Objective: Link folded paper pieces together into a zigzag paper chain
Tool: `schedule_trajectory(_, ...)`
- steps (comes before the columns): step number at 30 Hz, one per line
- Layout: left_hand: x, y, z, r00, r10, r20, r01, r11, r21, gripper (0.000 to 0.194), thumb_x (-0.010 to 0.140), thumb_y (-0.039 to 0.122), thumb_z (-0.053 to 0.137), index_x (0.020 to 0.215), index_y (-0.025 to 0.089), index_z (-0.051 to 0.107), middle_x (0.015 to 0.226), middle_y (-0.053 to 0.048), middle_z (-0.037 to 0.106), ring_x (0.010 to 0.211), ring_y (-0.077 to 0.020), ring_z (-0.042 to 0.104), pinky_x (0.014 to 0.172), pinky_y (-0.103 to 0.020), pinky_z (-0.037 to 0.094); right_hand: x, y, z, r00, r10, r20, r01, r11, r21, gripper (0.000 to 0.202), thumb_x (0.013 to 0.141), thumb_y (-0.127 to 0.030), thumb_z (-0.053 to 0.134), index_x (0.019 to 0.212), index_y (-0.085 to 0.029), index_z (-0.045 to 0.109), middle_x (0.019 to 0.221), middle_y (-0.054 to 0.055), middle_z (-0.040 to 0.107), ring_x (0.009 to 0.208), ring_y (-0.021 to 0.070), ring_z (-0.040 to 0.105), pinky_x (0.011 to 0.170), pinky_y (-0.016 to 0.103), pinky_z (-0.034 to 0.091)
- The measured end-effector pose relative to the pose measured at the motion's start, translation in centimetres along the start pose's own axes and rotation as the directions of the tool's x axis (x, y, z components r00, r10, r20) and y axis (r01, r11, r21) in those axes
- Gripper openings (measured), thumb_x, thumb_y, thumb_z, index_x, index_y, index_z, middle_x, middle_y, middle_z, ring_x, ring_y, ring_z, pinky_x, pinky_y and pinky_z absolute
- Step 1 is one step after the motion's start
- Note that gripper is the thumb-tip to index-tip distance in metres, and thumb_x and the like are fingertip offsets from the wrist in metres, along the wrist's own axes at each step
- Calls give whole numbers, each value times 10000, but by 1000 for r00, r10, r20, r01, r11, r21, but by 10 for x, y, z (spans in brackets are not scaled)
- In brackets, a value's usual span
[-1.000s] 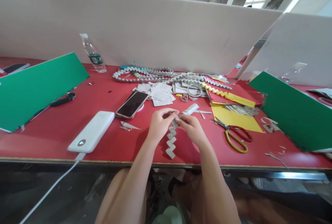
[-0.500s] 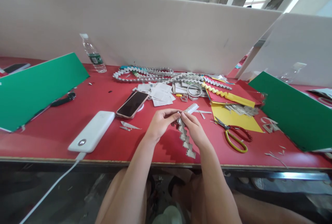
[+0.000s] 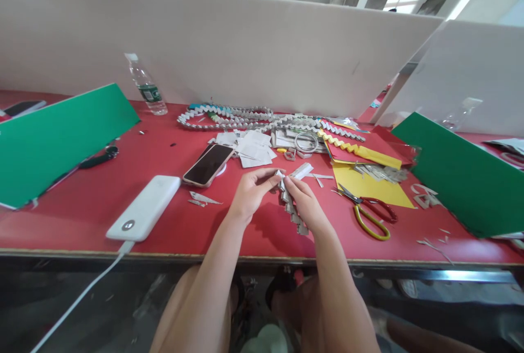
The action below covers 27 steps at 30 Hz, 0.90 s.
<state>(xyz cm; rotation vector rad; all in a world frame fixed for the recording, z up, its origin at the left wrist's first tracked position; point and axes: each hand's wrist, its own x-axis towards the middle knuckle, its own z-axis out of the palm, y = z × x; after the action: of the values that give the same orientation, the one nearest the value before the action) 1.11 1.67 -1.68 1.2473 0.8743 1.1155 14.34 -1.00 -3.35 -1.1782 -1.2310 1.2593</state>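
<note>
Between my two hands is a zigzag chain of folded grey paper [image 3: 291,208], its free end hanging toward the table's front edge. My left hand [image 3: 254,192] pinches the chain's upper end between thumb and fingers. From the other side my right hand [image 3: 303,197] grips the same end, its thumb close to the left one. A folded paper strip [image 3: 302,171] sticks out beyond my right fingers; whether it is joined to the chain I cannot tell. Past my hands lie loose paper pieces [image 3: 256,148] and long finished zigzag chains [image 3: 229,118].
Scissors [image 3: 362,203] with red and yellow handles lie right of my hands, by a yellow sheet [image 3: 385,189]. To the left are a phone [image 3: 208,165] and a white power bank [image 3: 145,208] with a cable. Green boards [image 3: 61,145] stand at both sides; a bottle [image 3: 148,88] stands behind.
The chain's hanging end has drawn up and is seen more edge-on. Its upper end now shows between my thumbs, which have moved slightly apart.
</note>
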Motion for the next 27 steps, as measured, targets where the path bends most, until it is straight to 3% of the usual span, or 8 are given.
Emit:
schedule_trajectory(7, -1, 0, 1, 998, 9, -60, -5, 998, 68, 374, 673, 406, 668, 950, 156, 690, 794, -47, 660, 707, -135, 553, 684, -265, 450, 0, 0, 1, 999, -24, -25, 22, 998, -52, 358, 822, -524, 441, 849, -214, 618, 682, -14, 532, 642, 109, 481, 587, 215, 396)
schedule_trajectory(13, -2, 1, 2, 998, -48, -35, 51, 996, 80, 331, 698, 434, 637, 888, 166, 671, 860, -52, 662, 788, -152, 582, 722, -250, 461, 4, 5, -1, 999, -54, -6, 53, 992, -114, 373, 814, -523, 442, 774, -188, 600, 663, -3, 549, 640, 129, 504, 623, 253, 410)
schedule_trajectory(16, 0, -3, 2, 994, -56, -93, 61, 997, 52, 315, 708, 439, 622, 857, 162, 647, 819, -41, 650, 764, -148, 588, 682, -241, 474, 12, 11, -15, 967, -162, -196, 108, 960, -257, 304, 806, -451, 462, 775, -184, 601, 776, 28, 607, 762, 164, 544, 730, 289, 414)
schedule_trajectory(17, 1, -4, 2, 991, -70, -112, 74, 997, 32, 313, 708, 437, 622, 852, 159, 637, 813, -41, 647, 749, -146, 591, 657, -240, 481, 14, 13, -22, 927, -209, -312, 102, 939, -328, 280, 808, -421, 452, 815, -184, 601, 816, 38, 615, 792, 172, 547, 759, 303, 409)
schedule_trajectory(19, 2, -5, 1, 982, -110, -151, 108, 994, -19, 309, 698, 426, 632, 844, 154, 613, 812, -46, 645, 704, -139, 598, 607, -239, 491, 16, 15, -40, 787, -336, -518, 18, 852, -524, 251, 805, -355, 442, 885, -175, 597, 919, 71, 616, 889, 195, 537, 833, 334, 382)
schedule_trajectory(21, 3, -3, 0, 972, -143, -188, 132, 989, -69, 307, 687, 412, 644, 831, 148, 585, 802, -50, 648, 645, -127, 600, 572, -239, 496, 16, 16, -61, 677, -420, -604, -136, 735, -664, 264, 804, -302, 420, 932, -163, 603, 1014, 108, 594, 1009, 225, 501, 902, 357, 340)
schedule_trajectory(24, 3, 1, -1, 961, -155, -229, 132, 985, -113, 304, 692, 411, 639, 805, 144, 548, 754, -47, 653, 573, -112, 596, 537, -233, 495, 14, 19, -93, 573, -384, -724, -430, 611, -665, 339, 788, -299, 429, 1064, -168, 575, 1183, 141, 525, 1125, 288, 439, 947, 432, 287)
schedule_trajectory(27, 3, 3, -3, 960, -150, -237, 121, 984, -132, 307, 696, 414, 634, 797, 143, 532, 722, -48, 658, 562, -115, 603, 528, -229, 492, 12, 26, -121, 474, -297, -829, -632, 541, -555, 480, 775, -347, 452, 1219, -165, 465, 1339, 179, 380, 1236, 345, 324, 954, 495, 255)
